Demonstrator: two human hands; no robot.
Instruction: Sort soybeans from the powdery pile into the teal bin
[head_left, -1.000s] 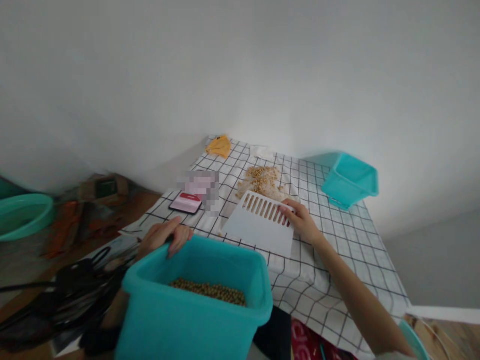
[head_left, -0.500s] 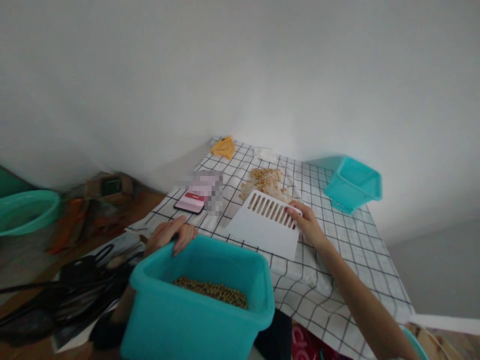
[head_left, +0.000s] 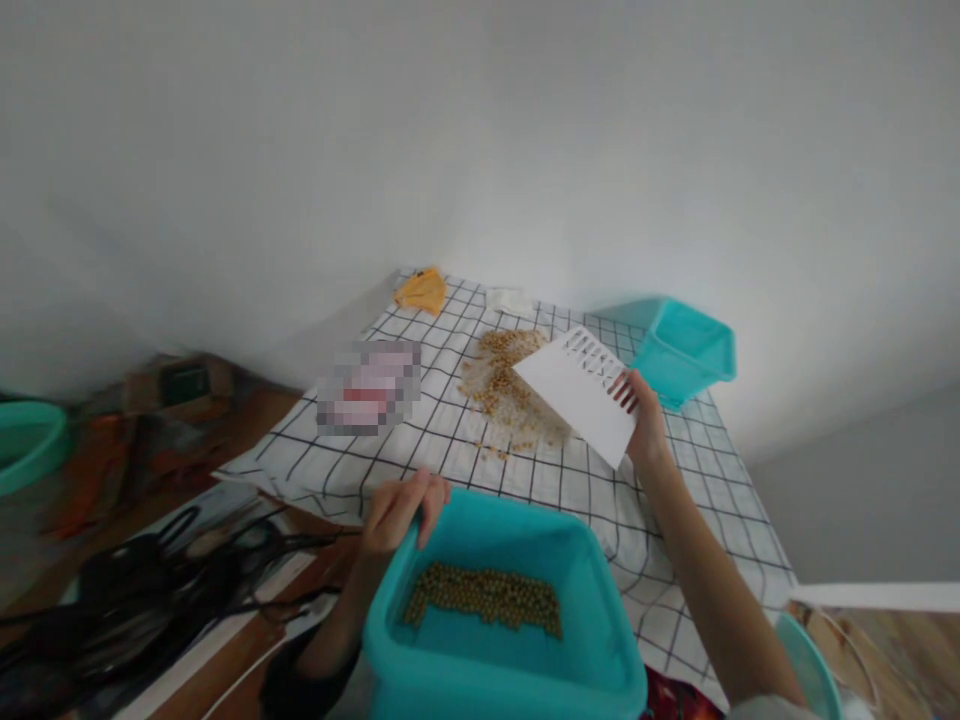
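My left hand (head_left: 409, 508) grips the left rim of a turquoise plastic bin (head_left: 510, 690) at the table's near edge. Small round yellowish-brown beans (head_left: 487, 592) lie across part of the bin's floor. In my right hand (head_left: 643, 415) is a white flat scraper (head_left: 581, 395) with a row of slots, held by its slotted end and tilted above the table. Just left of the scraper, a loose pile of yellow beans (head_left: 499, 385) with pale bits is spread on the checked tablecloth (head_left: 442, 430).
A second turquoise bin (head_left: 682, 350) sits at the table's back right. A blurred-out phone (head_left: 371, 388), a yellow cloth-like item (head_left: 422, 291) and a white packet (head_left: 508, 301) lie on the tablecloth. Black bags and cables (head_left: 142, 590) are at lower left, beside a green basin (head_left: 30, 445).
The scraper has lifted and turned, moving right and uncovering more of the pile. The bin has shifted right in view and tipped so its floor shows more; my left hand stays on its rim.
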